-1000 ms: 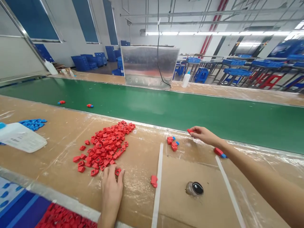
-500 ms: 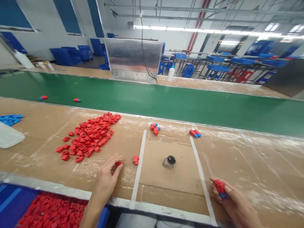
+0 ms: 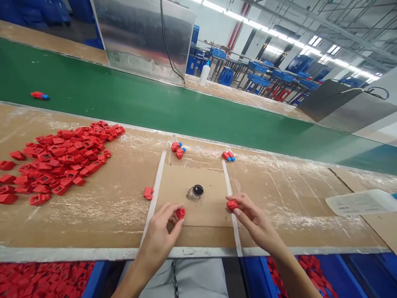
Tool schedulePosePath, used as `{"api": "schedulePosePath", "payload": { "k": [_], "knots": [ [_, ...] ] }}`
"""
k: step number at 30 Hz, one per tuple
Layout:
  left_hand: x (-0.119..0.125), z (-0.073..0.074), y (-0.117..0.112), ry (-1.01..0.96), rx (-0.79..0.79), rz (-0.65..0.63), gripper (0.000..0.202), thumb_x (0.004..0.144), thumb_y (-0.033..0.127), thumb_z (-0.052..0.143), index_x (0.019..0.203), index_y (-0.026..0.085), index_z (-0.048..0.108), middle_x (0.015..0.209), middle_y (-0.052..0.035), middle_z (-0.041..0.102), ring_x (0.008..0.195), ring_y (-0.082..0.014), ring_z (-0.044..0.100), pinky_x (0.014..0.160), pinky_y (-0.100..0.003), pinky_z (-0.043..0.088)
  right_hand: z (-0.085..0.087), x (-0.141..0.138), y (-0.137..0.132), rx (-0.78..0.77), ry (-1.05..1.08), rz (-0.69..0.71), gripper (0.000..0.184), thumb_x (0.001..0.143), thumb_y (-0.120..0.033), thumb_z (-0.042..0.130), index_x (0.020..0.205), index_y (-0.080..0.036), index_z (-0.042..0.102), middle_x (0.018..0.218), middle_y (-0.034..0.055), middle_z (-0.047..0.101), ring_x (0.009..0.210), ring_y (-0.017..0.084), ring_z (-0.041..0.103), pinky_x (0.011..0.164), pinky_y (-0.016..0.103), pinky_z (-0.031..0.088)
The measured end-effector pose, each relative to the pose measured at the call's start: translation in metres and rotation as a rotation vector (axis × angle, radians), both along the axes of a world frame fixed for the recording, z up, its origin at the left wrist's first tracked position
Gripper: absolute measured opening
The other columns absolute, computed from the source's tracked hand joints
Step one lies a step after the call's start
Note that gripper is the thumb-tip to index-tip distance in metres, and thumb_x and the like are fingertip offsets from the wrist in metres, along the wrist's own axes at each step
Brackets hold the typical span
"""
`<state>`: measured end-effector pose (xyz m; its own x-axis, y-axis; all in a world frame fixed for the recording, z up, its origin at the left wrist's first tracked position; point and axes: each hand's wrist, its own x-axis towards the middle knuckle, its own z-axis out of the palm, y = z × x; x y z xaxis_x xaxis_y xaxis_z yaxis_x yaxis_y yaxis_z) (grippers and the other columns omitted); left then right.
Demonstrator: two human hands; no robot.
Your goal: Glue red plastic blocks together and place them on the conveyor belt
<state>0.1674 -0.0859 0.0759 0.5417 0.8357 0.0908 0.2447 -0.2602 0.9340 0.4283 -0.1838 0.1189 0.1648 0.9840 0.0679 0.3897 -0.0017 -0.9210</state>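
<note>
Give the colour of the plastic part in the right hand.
Red; the small plastic part shows best in the head view.

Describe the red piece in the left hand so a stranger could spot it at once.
From the green conveyor belt, come to the tan workbench. Between two white strips, the left hand pinches a small red plastic piece; unlike the loose red heap, it is held in the fingers.

A factory — green conveyor belt (image 3: 155, 107), stacked blue crates (image 3: 37, 10) beyond.

Green conveyor belt (image 3: 130, 107) runs beyond the left hand (image 3: 158, 231), steel panel (image 3: 142, 41) and white squeeze bottle (image 3: 204, 75) at its far edge.
</note>
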Motion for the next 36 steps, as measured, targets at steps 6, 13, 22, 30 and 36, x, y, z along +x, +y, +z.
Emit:
{"api": "schedulePosePath", "payload": {
  "k": [6,13,22,30,36],
  "knots": [
    [-0.001,0.006,0.0,-0.097,-0.15,-0.028,0.033,0.094,0.023,0.05,0.125,0.022,0.061,0.104,-0.0058,0.059,0.076,-0.0134,0.057,0.071,-0.028,0.051,0.02,-0.008,0.03,0.047,-0.373,0.062,0.027,0.1,-0.036,0.049,0.119,-0.022,0.062,0.106,0.0091,0.059,0.096,0.022,0.059,0.084,0.038,0.05],
    [-0.008,0.003,-0.001,-0.359,-0.48,0.006,0.036,0.089,0.03,0.06,0.124,0.022,0.062,0.107,-0.0065,0.057,0.081,-0.0152,0.063,0.074,-0.03,0.056,0.023,-0.017,0.049,0.142,-0.622,0.079,0.025,0.1,-0.036,0.05,0.117,-0.02,0.06,0.104,0.0098,0.064,0.082,0.021,0.063,0.074,0.037,0.053],
    [-0.01,0.003,0.002,-0.459,-0.6,-0.03,0.033,0.085,0.025,0.067,0.118,0.022,0.067,0.097,-0.0023,0.057,0.083,-0.0135,0.062,0.08,-0.029,0.053,0.02,-0.024,0.054,0.18,-0.744,0.114,0.019,0.1,-0.031,0.052,0.113,-0.021,0.06,0.103,0.0076,0.066,0.082,0.02,0.063,0.071,0.032,0.052],
    [-0.01,0.004,0.002,-0.435,-0.59,-0.021,0.034,0.083,0.023,0.069,0.116,0.022,0.068,0.092,-0.0015,0.057,0.08,-0.0132,0.06,0.079,-0.03,0.054,0.022,-0.028,0.056,0.203,-0.753,0.132,0.02,0.101,-0.032,0.049,0.113,-0.021,0.06,0.101,0.0093,0.066,0.078,0.02,0.064,0.069,0.033,0.053],
    [-0.009,0.005,0.002,-0.418,-0.562,0.003,0.033,0.083,0.026,0.068,0.115,0.019,0.069,0.09,-0.0027,0.059,0.079,-0.015,0.062,0.079,-0.032,0.055,0.021,-0.03,0.056,0.21,-0.78,0.144,0.022,0.101,-0.032,0.047,0.113,-0.021,0.06,0.101,0.0103,0.066,0.085,0.021,0.065,0.071,0.033,0.053]
  ]
}}
